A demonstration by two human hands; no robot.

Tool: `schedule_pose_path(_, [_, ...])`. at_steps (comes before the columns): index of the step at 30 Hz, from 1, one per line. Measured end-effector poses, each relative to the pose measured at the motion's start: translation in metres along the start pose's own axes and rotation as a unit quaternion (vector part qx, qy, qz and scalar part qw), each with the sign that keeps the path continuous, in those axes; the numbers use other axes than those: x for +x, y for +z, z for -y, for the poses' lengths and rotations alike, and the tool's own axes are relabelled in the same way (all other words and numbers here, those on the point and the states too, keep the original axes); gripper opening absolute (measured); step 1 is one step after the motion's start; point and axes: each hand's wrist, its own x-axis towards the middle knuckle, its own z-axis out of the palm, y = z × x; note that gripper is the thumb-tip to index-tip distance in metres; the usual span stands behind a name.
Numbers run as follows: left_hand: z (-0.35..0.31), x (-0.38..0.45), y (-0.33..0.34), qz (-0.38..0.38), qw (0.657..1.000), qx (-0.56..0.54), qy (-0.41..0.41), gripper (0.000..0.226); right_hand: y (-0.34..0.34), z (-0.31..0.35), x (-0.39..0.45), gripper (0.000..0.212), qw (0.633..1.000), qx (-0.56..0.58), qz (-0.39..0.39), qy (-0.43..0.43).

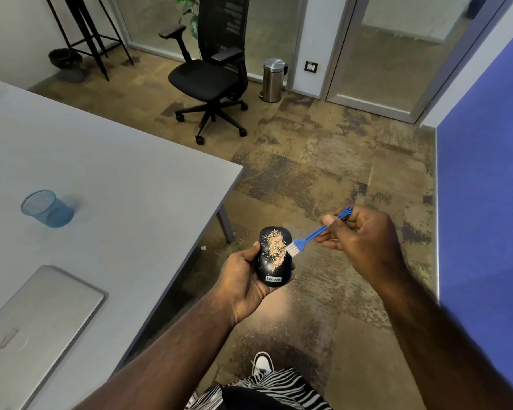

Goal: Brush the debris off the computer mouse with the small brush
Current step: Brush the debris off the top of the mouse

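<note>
- Your left hand [246, 279] is wrapped around the black computer mouse [272, 257], cradling it from below and from the 9 o'clock side; the mouse is held in the air past the table's edge, top face up, label end toward you
- A patch of tan debris [276, 245] lies across the mouse's top, thickest toward its far half
- Your right hand [365, 238] pinches the blue handle of the small brush [311, 233]; the white bristles sit at the mouse's 3 o'clock edge, touching or just beside the debris
- The grey table [101, 173] lies at 9 o'clock of the mouse; on it are a blue mesh cup [46, 208] and, nearer you, a closed silver laptop [39, 312]
- A black office chair [211, 72] stands at 12 o'clock, with a steel bin [273, 79] just to its right
</note>
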Motion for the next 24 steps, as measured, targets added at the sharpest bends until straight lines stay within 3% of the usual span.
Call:
schedule_pose_path(4, [-0.002,0.001,0.004,-0.006,1.0,-0.002,0.014,0.038,0.005,-0.002,-0.012,0.019,0.999,-0.021,0.033,-0.007])
schedule_pose_path(24, [0.009,-0.006,0.006,0.05,0.998,0.004,-0.031,0.044,0.02,-0.024,0.047,0.012,0.992,-0.109,-0.067,0.004])
